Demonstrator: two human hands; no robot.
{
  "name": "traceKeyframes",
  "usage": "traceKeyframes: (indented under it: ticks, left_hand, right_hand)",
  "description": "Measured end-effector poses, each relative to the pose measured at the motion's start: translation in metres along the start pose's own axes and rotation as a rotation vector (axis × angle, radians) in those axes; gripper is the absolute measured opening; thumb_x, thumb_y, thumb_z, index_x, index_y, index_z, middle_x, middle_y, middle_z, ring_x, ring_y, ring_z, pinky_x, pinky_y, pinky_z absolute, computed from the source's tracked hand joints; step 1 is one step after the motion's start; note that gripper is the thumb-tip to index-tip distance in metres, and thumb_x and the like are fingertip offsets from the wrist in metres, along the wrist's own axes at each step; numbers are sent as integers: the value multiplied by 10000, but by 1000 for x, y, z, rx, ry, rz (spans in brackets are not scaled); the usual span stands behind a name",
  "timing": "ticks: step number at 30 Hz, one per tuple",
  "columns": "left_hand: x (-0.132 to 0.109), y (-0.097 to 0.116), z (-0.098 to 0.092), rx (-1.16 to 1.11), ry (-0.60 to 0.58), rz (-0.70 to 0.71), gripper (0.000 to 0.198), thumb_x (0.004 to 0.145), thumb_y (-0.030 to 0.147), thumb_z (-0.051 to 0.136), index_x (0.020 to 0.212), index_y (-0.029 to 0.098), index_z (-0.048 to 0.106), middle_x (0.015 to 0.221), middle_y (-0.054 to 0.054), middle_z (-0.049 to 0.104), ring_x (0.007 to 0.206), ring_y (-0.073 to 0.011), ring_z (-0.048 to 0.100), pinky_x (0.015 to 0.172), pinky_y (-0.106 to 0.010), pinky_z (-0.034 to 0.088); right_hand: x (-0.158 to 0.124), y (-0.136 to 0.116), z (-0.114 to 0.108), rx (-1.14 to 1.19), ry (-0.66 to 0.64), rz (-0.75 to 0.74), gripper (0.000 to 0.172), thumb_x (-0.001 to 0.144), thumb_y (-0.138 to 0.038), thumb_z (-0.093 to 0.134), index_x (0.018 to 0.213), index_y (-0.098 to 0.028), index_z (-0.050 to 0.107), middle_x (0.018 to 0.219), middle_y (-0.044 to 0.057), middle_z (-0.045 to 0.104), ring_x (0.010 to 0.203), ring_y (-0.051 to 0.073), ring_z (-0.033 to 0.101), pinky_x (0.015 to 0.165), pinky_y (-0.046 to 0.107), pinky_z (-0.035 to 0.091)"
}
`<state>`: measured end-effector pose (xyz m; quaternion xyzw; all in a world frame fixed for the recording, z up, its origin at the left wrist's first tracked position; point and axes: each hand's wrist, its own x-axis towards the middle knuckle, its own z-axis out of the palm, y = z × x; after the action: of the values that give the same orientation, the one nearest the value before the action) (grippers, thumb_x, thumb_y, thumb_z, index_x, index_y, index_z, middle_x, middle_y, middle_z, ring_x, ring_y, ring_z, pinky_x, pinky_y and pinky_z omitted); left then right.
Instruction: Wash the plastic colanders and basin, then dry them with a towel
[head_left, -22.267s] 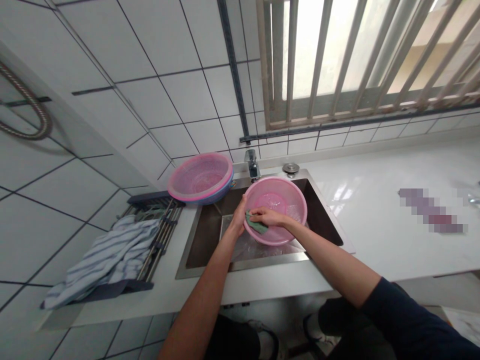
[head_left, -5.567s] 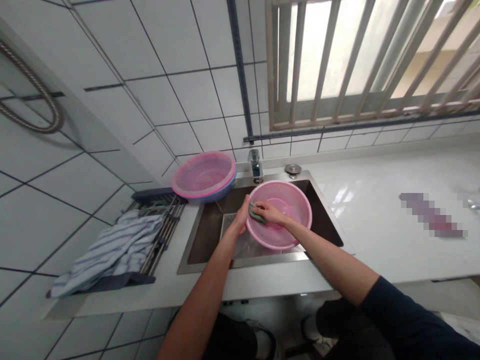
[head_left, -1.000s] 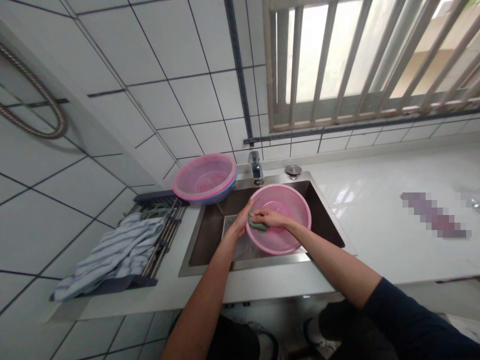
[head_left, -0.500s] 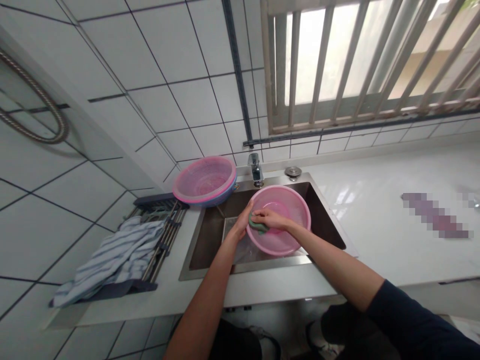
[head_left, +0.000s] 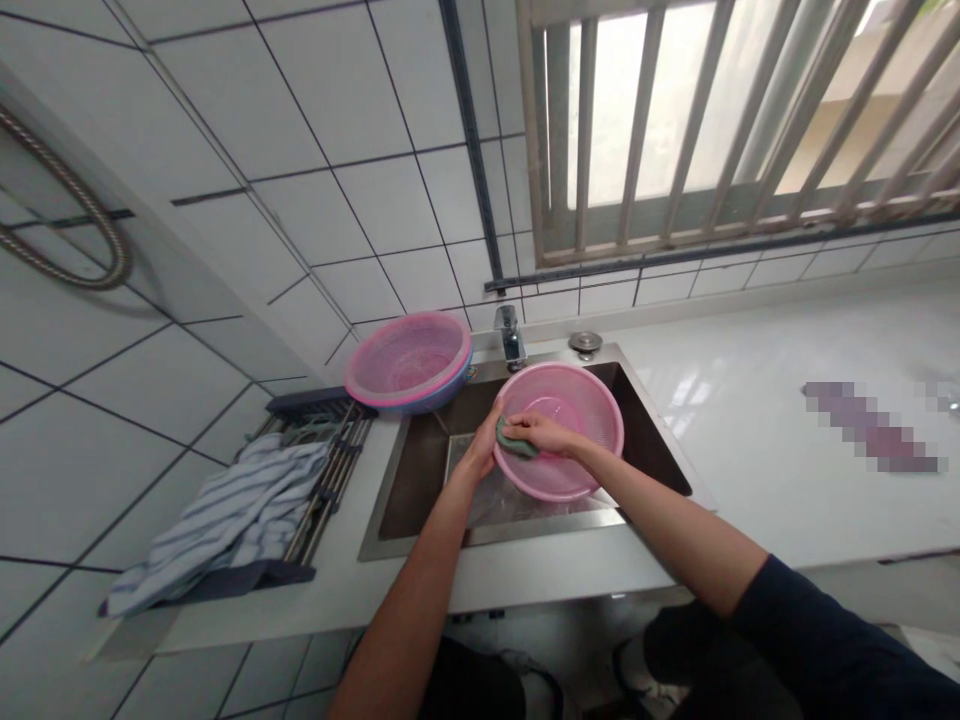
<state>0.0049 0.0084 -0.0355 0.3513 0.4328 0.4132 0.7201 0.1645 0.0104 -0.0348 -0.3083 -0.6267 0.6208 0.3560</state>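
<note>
Over the sink (head_left: pixel 420 470), the left hand (head_left: pixel 482 447) has its grip clasped on the colander (head_left: pixel 581 470) rim; the right hand (head_left: pixel 546 432) has its grip clenched on a sponge (head_left: pixel 513 447) inside the colander.

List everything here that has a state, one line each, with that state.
pink colander, tilted over the sink, held at its rim
left hand, gripping the colander's rim
right hand, pressing the green sponge inside the colander
green sponge, crumpled under the right hand
tap, no stream visible
stacked baskets, nested, pink in blue, on the sink's corner
striped towel, draped over the drying rack
</note>
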Motion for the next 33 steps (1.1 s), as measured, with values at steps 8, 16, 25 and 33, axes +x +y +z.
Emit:
traceKeyframes:
  ticks: [8,16,25,33]
  left_hand:
    - [3,-2,14,-61,-42,74,459,1062,503,614,1327,157,759,1340,-137,773,1310,-280,702,1195,-419,499]
    - [0,1,1,-46,-60,27,581,1050,606,578,1303,118,766,1218,-175,808,1218,-311,748,1158,-460,531]
    - [0,-1,8,-32,-32,20,552,1055,588,581,1282,123,773,1228,-176,805,1225,-307,745,1153,-453,534]
    - [1,0,12,-51,-34,58,482,1083,513,567,1313,139,765,1289,-148,792,1272,-270,723,1198,-410,493]
  right_hand:
    - [2,-7,-29,-17,457,-156,396,837,-596,681,853,-201,659,854,32,661,778,181,537,715,293,441]
    - [5,0,-8,-110,156,-143,411,847,-606,673,815,-197,648,783,20,642,735,175,514,690,291,426]
    - [3,0,-17,-96,191,-130,404,853,-601,680,797,-205,623,759,19,603,678,160,488,628,276,397]
    - [4,-4,-28,-93,380,-195,376,863,-583,665,820,-210,640,803,21,633,744,182,528,691,290,426]
